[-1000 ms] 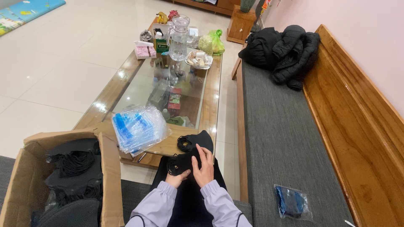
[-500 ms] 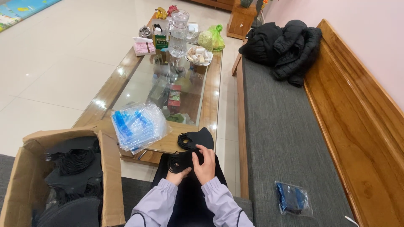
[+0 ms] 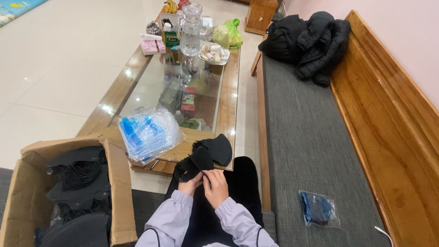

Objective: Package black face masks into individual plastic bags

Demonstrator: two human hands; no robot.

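While the person sits at the end of a grey-cushioned wooden bench (image 3: pixel 311 137), both hands meet over the lap, just in front of the near edge of a glass-topped coffee table (image 3: pixel 228 110). The left hand (image 3: pixel 188 185) and the right hand (image 3: pixel 216 186) both pinch a black face mask (image 3: pixel 194 163), fingers closed on its lower edge, with the mask standing up above the knuckles (its ear loops hang dark and tangled to the left side). A second black mask (image 3: pixel 219 148) lies on the table corner just behind it, touching or nearly touching the held one; I cannot tell which.

On the table to the left of the hands sits a loose stack of clear plastic bags with blue print (image 3: pixel 148 132), overhanging the table edge. Further left, on the floor beside the person's knee, an open cardboard box (image 3: pixel 116 183) holds a heap of more black masks. On the bench cushion to the right, well apart from the hands, lies one sealed clear bag with dark contents (image 3: pixel 318 209). At the far end of the table stand a glass jug (image 3: pixel 190 28), a pink tissue box (image 3: pixel 153 45) and a dish of small pale items (image 3: pixel 213 52). A black padded jacket (image 3: pixel 311 41) is piled at the far end of the bench.
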